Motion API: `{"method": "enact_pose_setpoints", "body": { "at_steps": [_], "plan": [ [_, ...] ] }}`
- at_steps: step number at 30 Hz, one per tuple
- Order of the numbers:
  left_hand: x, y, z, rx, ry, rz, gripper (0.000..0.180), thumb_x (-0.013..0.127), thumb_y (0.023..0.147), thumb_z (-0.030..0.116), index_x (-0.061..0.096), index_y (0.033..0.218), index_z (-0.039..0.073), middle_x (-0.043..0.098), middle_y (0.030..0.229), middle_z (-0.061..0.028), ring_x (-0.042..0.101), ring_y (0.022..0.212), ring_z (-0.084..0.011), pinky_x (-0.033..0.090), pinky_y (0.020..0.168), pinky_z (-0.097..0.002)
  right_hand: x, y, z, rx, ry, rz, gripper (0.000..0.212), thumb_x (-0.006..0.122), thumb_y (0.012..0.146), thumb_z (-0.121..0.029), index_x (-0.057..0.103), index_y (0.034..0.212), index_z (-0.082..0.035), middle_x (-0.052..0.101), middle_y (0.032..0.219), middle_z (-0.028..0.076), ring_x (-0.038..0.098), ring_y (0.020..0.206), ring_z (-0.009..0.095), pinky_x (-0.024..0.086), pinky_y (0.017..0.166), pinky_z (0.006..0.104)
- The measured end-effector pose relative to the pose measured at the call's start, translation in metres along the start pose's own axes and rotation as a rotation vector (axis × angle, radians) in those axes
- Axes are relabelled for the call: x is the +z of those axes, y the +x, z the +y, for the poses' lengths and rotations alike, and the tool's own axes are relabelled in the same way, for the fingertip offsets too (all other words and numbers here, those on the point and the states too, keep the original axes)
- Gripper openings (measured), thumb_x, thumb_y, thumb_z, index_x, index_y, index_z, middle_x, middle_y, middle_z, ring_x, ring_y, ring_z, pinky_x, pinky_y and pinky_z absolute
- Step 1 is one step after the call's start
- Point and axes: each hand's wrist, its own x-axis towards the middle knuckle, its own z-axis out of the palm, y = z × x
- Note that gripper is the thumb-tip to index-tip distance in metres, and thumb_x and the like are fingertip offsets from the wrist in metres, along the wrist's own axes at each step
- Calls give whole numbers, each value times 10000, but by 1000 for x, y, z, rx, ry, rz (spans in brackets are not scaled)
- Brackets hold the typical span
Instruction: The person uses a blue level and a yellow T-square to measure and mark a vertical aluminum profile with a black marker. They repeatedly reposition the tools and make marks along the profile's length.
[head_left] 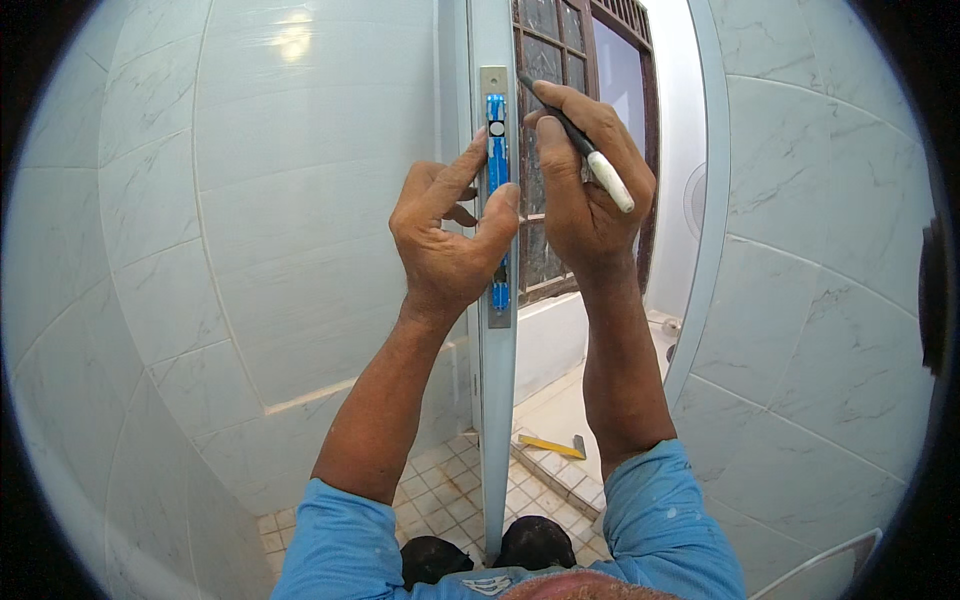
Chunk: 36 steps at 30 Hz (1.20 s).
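Observation:
A long metal lock faceplate [495, 318] with blue film on its middle stands upright against the narrow edge of a pale door [497, 440]. My left hand [445, 225] holds the plate there, thumb across its front and index finger along its left side. In my right hand [597, 190] is a black pen with a white end [611, 182], gripped between thumb and fingers. Its dark tip points up and left, close to the plate's upper right edge. Whether the tip touches the door cannot be made out.
A yellow-bladed try square [553, 446] lies on the raised sill beyond the door. Tiled walls [810, 290] rise on both sides, and small tiles [440, 492] cover the floor. Past the doorway is a brown-framed window [545, 60]. Two dark shoes [536, 541] flank the door's foot.

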Motion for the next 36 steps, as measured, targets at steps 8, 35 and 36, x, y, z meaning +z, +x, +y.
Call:
{"method": "enact_pose_setpoints", "body": {
  "at_steps": [8, 35, 36],
  "plan": [
    [2, 0, 1, -13, 6, 2, 550, 800, 875, 147, 750, 1400, -6, 669, 903, -70, 641, 816, -129, 566, 596, -298, 5, 4, 6, 40, -13, -46, 233, 692, 1027, -43, 759, 1239, 29, 792, 998, 164, 784, 813, 196, 628, 657, 357],
    [2, 15, 2, -22, -21, 14, 439, 787, 969, 137, 754, 1370, -38, 699, 980, -73, 670, 834, -103, 552, 668, -258, -55, -80, -120, 200, -175, -334, 484, 796, 778, 73, 722, 1254, 108, 741, 946, 188, 720, 735, 282, 587, 630, 384],
    [3, 15, 6, -65, 4, 12, 469, 774, 954, 113, 739, 1392, -51, 697, 985, -90, 676, 849, -122, 554, 675, -262, -57, -83, -124, 212, -180, -344, 482, 794, 778, 70, 722, 1253, 110, 741, 945, 186, 719, 733, 280, 587, 629, 384]
  ]
}}
